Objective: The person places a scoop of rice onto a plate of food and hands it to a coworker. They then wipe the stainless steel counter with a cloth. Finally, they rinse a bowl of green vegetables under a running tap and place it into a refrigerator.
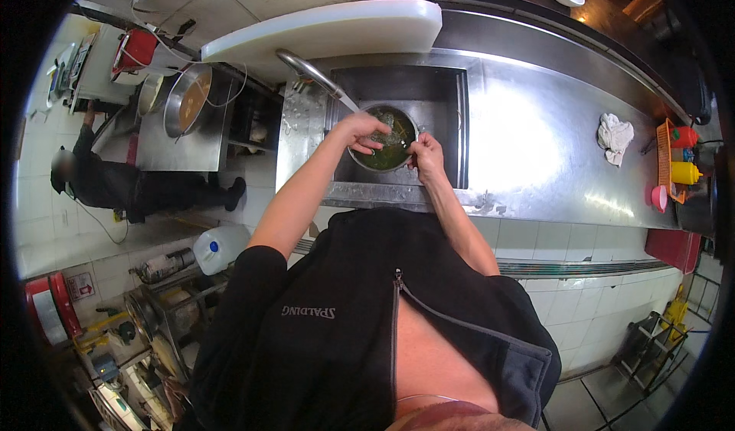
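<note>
A round metal pot [359, 160] stands in the stainless steel sink [402, 82], filled with greenish water and green leafy bits [396, 152]. A curved metal faucet [310, 74] reaches over it from the back left, and a pale stream of water [348, 103] runs from its spout into the pot. My left hand [363, 131] is over the pot beside this stream, fingers apart, with nothing visible in it. At the pot's right rim, my right hand [426, 155] grips the edge with thumb and fingers.
A large white cutting board [327, 32] leans behind the sink. To the right, a steel counter [534, 132] carries a crumpled white cloth [615, 138] and an orange basket [664, 155] with squeeze bottles. Another person [115, 178] stands at left near a table with a large metal bowl [186, 101].
</note>
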The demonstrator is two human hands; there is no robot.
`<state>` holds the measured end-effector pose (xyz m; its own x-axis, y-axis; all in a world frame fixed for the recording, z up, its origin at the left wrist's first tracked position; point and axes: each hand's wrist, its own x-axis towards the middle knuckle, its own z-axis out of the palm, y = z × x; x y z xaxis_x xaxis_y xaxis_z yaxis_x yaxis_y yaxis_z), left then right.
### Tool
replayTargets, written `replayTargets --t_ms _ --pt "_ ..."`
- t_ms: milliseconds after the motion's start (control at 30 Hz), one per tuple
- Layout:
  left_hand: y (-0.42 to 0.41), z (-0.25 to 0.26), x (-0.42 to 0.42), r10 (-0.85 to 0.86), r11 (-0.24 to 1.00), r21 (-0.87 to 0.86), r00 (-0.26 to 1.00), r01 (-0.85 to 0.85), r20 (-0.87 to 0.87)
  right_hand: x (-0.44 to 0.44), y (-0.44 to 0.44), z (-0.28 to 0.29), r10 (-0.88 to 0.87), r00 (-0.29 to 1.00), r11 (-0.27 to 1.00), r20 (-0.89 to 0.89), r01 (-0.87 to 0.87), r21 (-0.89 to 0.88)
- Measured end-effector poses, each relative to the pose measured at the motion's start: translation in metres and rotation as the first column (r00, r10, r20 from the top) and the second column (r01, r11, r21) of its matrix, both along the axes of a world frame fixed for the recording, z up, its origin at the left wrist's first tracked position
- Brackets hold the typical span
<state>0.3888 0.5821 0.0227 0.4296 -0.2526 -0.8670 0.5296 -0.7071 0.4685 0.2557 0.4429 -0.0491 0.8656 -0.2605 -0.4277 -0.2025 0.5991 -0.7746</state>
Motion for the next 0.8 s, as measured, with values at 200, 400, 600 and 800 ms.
replayTargets --t_ms 200,400,600,800 --pt "0.031 0.002 0.001 -0.414 0.904 0.204 0.65 0.376 0.637 0.001 -0.005 0.002 0.0 1.0 0.999 -0.022 -0.001 -0.038" --pt "0.008 -0.017 -0.058 -0.486 0.84 0.287 0.403 0.461 0.775 0.006 -0.009 0.005 -0.025 1.0 0.998 -0.019 0.024 -0.056" --pt "-0.006 -0.011 -0.072 -0.538 0.829 0.316 0.506 0.461 0.674 0.006 -0.013 0.009 -0.053 0.998 0.993 -0.013 0.052 -0.106" --pt "0.003 -0.016 -0.077 -0.492 0.847 0.285 0.459 0.448 0.74 0.001 -0.012 0.019 -0.06 0.998 0.991 -0.034 0.056 -0.119"
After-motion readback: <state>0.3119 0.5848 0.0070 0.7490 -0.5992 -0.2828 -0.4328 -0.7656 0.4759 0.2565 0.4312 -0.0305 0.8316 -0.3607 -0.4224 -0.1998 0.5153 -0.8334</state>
